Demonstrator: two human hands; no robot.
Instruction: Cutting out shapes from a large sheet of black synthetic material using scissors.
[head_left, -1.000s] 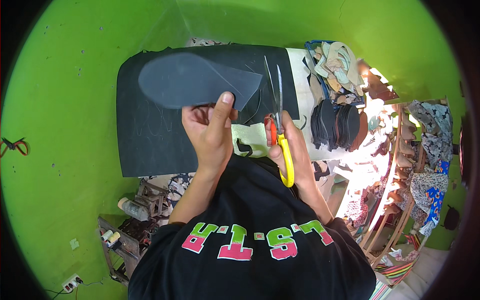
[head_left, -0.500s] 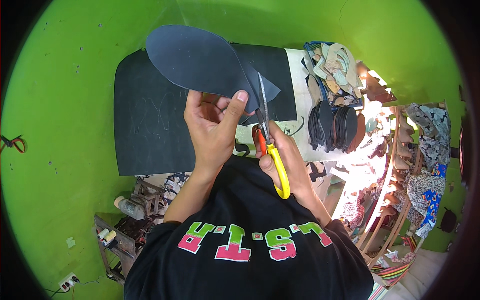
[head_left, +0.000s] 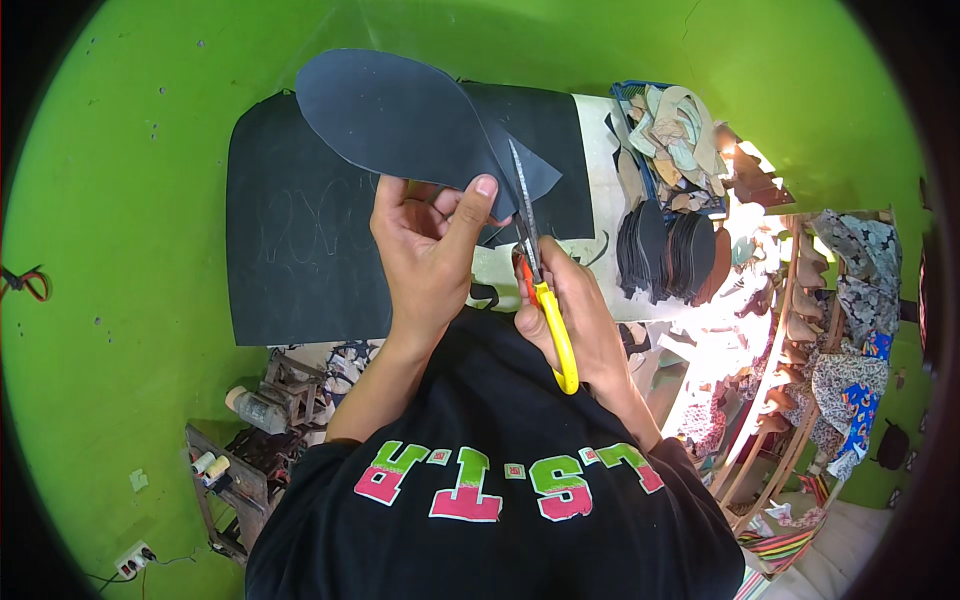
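Observation:
My left hand (head_left: 425, 245) pinches a thin, dark grey sole-shaped sheet (head_left: 390, 110) near its narrow lower right end, thumb on top and fingers beneath. The sheet is held up above the table, its rounded broad end toward the upper left. Scissors (head_left: 557, 335) with one yellow and one orange handle are gripped in my right hand (head_left: 588, 315). Their blades point up along the sheet's right edge, close to my left thumb. Beyond the blades a pointed flap of the same dark material (head_left: 537, 172) sticks out to the right. Where the blades meet the sheet is partly hidden.
A large black sheet (head_left: 300, 270) with faint drawn outlines covers much of the pale table (head_left: 600, 135). At the right stand stacked dark sole-shaped pieces (head_left: 690, 250) and a blue basket (head_left: 645, 165) of offcuts. Farther right is a wooden rack (head_left: 775, 390); stools (head_left: 300, 390) stand lower left.
The scissors have tilted slightly, their upper blade tip shifting a little left and up. The sheet and my left hand have barely moved.

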